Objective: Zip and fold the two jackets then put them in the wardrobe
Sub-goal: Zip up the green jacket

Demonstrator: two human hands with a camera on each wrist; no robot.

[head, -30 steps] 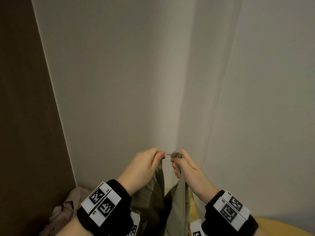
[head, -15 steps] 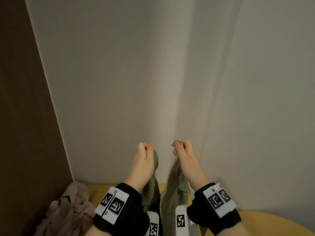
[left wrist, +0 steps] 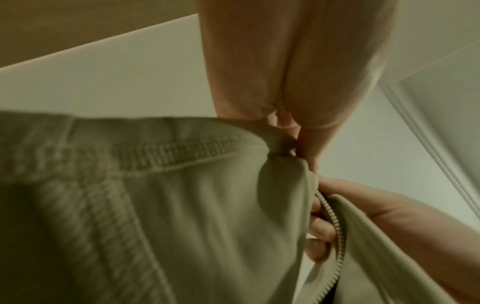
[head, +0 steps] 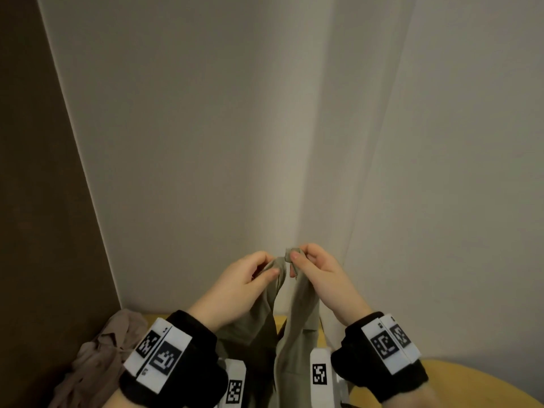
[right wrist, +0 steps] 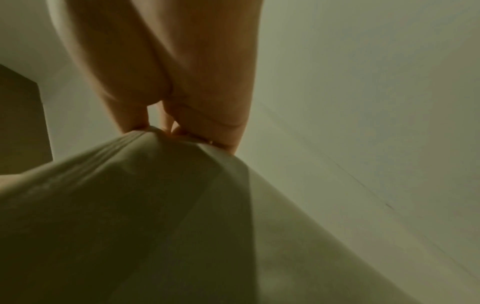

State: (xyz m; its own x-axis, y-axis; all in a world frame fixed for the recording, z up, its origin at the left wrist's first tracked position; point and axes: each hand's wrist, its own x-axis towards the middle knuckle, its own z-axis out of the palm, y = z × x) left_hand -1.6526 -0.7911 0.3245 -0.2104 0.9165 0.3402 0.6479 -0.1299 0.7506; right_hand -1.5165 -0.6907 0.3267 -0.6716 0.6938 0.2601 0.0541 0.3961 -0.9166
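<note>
— Where's the jacket they're working on?

— The olive jacket (head: 297,328) hangs in front of them, held up by its two front edges, with the rest drooping toward the yellow table (head: 477,378). The left hand (head: 235,285) pinches one edge between thumb and fingertips; the right hand (head: 319,270) is curled round the other edge, right at the end of the zipper (left wrist: 335,224). The second one, a pinkish jacket (head: 97,357), lies crumpled on the table by the brown panel (head: 44,231).

— Will it be awkward to handle?

— I'd say it's soft and light, and it sags wherever it isn't held. The zipper is the only firm part, so I'd keep hold close to the zipper ends and pull the fabric taut below. Otherwise the two sides will likely twist and refuse to line up.

— Zipped yet?

— No, the edges hang apart.
</note>
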